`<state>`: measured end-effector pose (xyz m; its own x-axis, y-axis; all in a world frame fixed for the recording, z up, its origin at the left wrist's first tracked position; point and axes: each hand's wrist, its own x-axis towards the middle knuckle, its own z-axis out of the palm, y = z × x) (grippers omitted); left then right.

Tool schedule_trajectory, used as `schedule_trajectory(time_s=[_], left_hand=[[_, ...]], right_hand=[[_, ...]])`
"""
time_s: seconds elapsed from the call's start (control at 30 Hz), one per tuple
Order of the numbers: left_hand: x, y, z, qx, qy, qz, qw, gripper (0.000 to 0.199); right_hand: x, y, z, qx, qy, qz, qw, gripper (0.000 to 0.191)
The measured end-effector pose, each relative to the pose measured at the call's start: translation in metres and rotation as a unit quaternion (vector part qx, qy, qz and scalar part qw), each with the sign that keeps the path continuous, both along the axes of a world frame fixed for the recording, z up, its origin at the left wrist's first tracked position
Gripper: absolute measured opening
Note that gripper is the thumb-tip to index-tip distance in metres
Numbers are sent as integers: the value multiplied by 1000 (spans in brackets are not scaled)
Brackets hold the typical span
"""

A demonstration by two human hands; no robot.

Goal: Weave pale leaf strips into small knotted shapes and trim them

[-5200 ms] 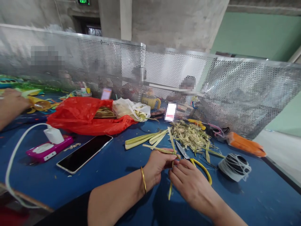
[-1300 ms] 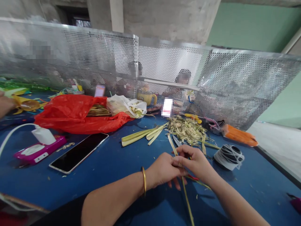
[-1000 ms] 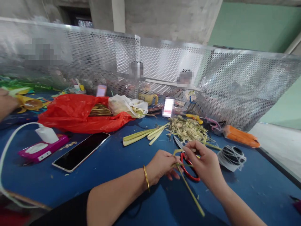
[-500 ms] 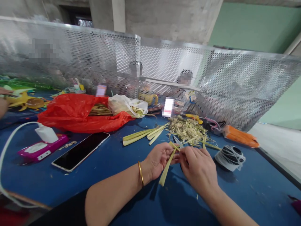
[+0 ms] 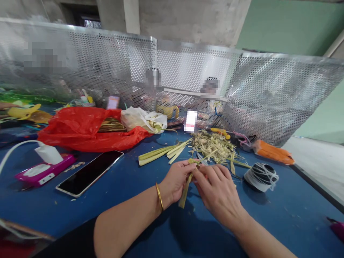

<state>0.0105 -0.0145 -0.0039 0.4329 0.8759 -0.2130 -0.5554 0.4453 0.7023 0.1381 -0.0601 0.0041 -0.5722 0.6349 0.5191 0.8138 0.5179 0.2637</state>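
Head view: two bare hands meet over the blue table (image 5: pixel 129 215), in front of a heap of shredded leaf (image 5: pixel 213 147).
Leaf strip: the pale green strip (image 5: pixel 184 195) is between the hands, its upper part among the fingertips and its loose tail hanging towards the wearer.
Left hand: the left hand (image 5: pixel 176 179) pinches the strip near its top, thumb against fingers.
Right hand: the right hand (image 5: pixel 219 190) has its fingertips up against the left's at the same spot; I cannot tell whether they clamp the strip, as the knuckles hide them.
Scissors: the blades (image 5: pixel 201 158) show just beyond the fingers; the handles are mostly covered.
Step in hand: probably folding or knotting the strip.
Next move: likely calls for a firm left pinch while the right draws the fold snug, without splitting the fibre.
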Motion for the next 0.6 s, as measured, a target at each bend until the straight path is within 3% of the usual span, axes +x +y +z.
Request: schedule_trajectory(time_s=[0.17, 0.23, 0.3, 0.37, 0.43, 0.53, 0.6], left_hand=[[0, -1, -4, -5, 11, -20, 1000, 18], [0, -2, -5, -5, 19, -22, 1000, 19], [-1, -2, -4, 7, 31, -18, 999, 17], [-1, -2, -1, 21, 48, -10, 999, 16], [-1, -2, 1, 23, 66, -3, 998, 15], [-1, -2, 1, 35, 87, -2, 996, 18], [-1, -1, -1, 47, 106, -1, 993, 21]], right_hand=[[-4, -2, -3, -33, -43, 99, 994, 15], [-1, 0, -3, -29, 48, 88, 994, 17], [5, 4, -3, -34, 206, 47, 977, 17], [13, 11, -5, -80, 360, -5, 930, 18], [20, 19, -10, -172, 462, -55, 868, 20], [23, 29, -18, -294, 535, -120, 782, 24], [21, 31, -21, -333, 576, -120, 737, 25]])
